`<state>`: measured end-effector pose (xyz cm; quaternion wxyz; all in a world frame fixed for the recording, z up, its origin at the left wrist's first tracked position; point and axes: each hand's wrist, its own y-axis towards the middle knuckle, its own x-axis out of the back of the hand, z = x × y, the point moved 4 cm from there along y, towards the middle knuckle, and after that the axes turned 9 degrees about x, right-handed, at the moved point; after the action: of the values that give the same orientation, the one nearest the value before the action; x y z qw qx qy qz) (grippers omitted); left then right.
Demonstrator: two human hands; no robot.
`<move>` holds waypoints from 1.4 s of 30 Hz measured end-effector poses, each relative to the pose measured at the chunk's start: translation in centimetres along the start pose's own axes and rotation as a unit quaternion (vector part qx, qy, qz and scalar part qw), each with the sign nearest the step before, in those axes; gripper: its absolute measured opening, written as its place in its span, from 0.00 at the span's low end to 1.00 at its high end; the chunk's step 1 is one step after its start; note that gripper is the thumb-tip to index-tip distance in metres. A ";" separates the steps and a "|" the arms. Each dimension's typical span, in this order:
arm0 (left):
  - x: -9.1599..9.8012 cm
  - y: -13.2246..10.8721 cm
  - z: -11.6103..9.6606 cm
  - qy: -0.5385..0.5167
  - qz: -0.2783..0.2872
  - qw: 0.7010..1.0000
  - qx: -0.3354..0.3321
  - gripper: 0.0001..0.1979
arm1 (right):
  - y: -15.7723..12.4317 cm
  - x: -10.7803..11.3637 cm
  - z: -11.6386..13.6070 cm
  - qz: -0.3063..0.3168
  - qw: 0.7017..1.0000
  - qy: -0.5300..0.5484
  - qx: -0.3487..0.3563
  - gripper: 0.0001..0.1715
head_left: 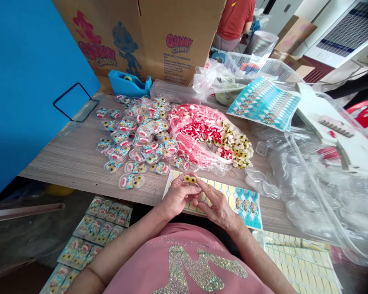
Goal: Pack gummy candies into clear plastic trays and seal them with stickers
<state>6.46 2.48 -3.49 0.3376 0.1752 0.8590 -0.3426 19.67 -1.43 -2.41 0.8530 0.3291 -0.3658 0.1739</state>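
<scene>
Yellow, dark-centred candy eyes [189,179] show between the left hand [178,195] and right hand [219,207], above a teal-and-pale-yellow sheet [228,194], with red-and-white candies [199,132] beyond both hands.

2 yellow, dark-centred candies [187,179] sit side by side, apparently in clear packaging [190,175], between the hands [178,195].

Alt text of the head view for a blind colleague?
A person's bare left hand and right hand meet at two round yellow eye-shaped pieces, over a yellowish backing sheet with blue stickers at one end. Beyond lie clear plastic packs with blue labels and an open clear bag of red, white and yellow pieces.
</scene>
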 end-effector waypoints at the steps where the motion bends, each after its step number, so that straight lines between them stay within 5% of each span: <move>1: 0.0 0.0 0.0 -0.003 -0.001 1.000 0.002 0.25 | -0.1 0.0 0.0 0.000 1.000 0.003 -0.003 0.43; 42: -0.1 0.3 0.5 0.037 -0.029 0.999 -0.003 0.26 | -0.4 0.3 -0.3 0.013 1.000 -0.006 0.000 0.43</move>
<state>6.88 2.36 -3.82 0.2960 0.1620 0.8766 -0.3432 20.19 -1.46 -2.52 0.8487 0.3252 -0.3748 0.1831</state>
